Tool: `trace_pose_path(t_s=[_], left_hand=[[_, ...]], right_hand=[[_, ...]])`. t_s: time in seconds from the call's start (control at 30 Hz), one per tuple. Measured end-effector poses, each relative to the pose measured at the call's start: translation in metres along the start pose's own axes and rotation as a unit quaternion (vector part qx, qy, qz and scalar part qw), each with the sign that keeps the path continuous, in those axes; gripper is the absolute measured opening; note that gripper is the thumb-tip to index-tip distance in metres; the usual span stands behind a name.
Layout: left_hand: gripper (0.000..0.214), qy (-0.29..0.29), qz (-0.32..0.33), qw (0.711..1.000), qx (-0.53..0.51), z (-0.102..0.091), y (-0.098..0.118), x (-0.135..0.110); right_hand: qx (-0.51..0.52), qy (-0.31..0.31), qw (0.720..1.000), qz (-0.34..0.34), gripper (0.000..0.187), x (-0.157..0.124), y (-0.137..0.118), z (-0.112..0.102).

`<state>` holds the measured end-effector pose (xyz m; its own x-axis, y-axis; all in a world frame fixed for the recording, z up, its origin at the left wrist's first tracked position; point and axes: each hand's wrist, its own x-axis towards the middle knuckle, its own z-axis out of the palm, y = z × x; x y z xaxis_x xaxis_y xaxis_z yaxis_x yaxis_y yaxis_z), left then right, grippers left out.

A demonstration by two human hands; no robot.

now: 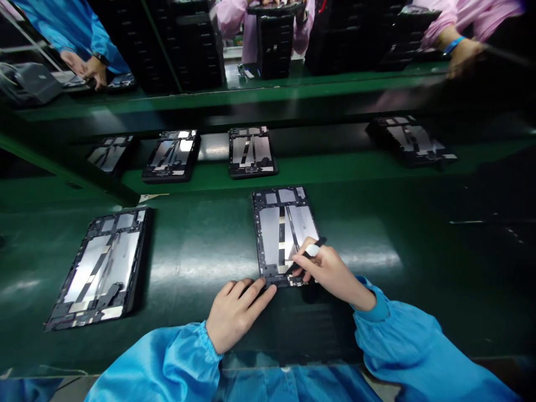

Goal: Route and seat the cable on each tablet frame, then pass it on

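An opened tablet (269,234) with silver plates and dark flat ribbon cables lies on the green bench in front of me. My left hand (235,314) rests flat with its fingers stretched out, the fingertips touching the tablet's lower left corner. Over the tablet's lower right part, my right hand (333,273) pinches a slim black pointed tool (321,242), whose exact kind I cannot make out. The tool's tip points down at the lower end of a ribbon cable. A white cover (312,250) sits on one right finger. My right hand hides part of the tablet's lower right edge.
Another opened tablet (103,262) lies on the bench at left. Several more, one of them a tablet (251,151) straight ahead, lie along a dark strip. A green post (71,162) slants in at left. Beyond stand black tray stacks (274,47) and co-workers in blue (67,25) and pink sleeves.
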<state>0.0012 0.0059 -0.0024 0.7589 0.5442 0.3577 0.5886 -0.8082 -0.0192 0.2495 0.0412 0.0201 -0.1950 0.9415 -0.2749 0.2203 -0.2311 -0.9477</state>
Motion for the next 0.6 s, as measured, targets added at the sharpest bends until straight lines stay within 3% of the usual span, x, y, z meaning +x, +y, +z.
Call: trace_pose_path(t_s=[0.23, 0.4, 0.6], left_hand=[[0.035, 0.01, -0.005, 1.0, -0.027, 0.004, -0.002, 0.0], [0.033, 0.017, -0.008, 0.999, -0.028, 0.007, 0.0, -0.002], [0.038, 0.008, 0.002, 1.0, 0.001, 0.006, 0.001, 0.001]], right_hand=[[-0.089, 0.025, 0.992, -0.082, 0.025, -0.017, 0.008, -0.007], [-0.015, 0.025, 0.999, -0.046, 0.022, -0.015, 0.011, -0.004], [-0.007, 0.026, 0.999, -0.039, 0.022, -0.015, 0.013, -0.004]])
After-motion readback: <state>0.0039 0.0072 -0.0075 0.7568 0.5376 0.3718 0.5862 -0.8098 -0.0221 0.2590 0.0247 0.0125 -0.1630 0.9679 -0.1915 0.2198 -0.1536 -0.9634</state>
